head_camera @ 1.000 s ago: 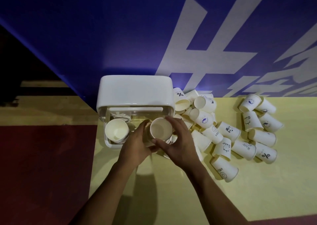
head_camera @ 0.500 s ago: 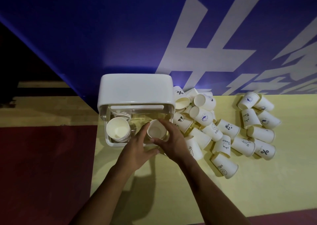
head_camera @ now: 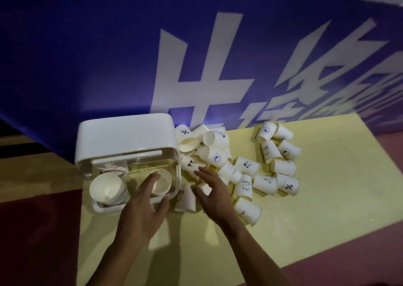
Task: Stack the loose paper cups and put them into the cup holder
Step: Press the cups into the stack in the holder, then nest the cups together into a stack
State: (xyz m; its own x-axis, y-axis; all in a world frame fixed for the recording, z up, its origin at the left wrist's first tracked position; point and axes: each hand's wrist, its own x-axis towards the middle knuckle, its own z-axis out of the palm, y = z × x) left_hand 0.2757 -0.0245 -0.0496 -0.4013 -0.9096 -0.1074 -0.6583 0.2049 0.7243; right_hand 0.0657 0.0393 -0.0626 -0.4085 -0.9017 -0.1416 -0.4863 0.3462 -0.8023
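The white cup holder (head_camera: pixel 122 137) lies on the yellow mat with its clear front facing me. Inside it sit two stacks of paper cups, one on the left (head_camera: pixel 106 188) and one on the right (head_camera: pixel 162 182). My left hand (head_camera: pixel 142 205) is in front of the holder, fingers straight, fingertips at the rim of the right stack. My right hand (head_camera: pixel 212 193) hovers with spread fingers over loose cups just right of the holder and holds nothing. Several loose white printed cups (head_camera: pixel 247 166) lie scattered to the right.
A second cluster of loose cups (head_camera: pixel 280 155) lies further right on the yellow mat (head_camera: pixel 327 198). A blue banner with white characters (head_camera: pixel 196 57) stands right behind the holder. Dark red floor (head_camera: pixel 32 231) borders the mat on the left.
Both hands held the right cup stack and set it into the holder. Now the right hand has let go and moved right over the loose cups; the left hand has loosened.
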